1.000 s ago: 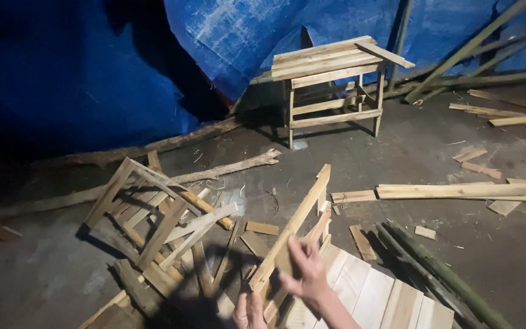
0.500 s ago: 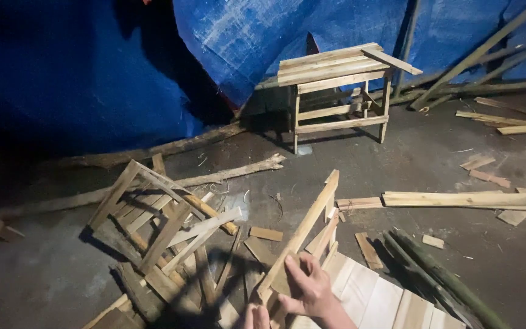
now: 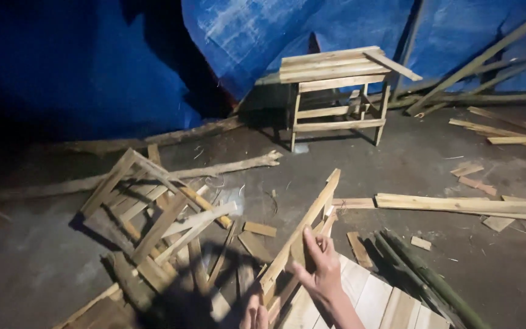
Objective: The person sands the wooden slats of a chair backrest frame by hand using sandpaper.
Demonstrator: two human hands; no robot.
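Wooden frame (image 3: 302,228) stood tilted on the dark floor (image 3: 397,170), its slat top angled up toward a small wooden table (image 3: 336,91) by the blue tarp (image 3: 263,30). The right hand (image 3: 318,268) reached up from the lower edge, fingers curled shut around the frame's slanted rail. Only the left hand's (image 3: 254,317) fingertips showed beside the frame's foot, so its grip could not be told.

Your one view sits on your head, looking down and forward; your right hand (image 3: 321,274) is close at bottom centre; the blue tarp (image 3: 348,30) fills the far top.

Blue tarp (image 3: 312,30) wall, dim concrete floor (image 3: 409,164), wooden stool (image 3: 339,91)
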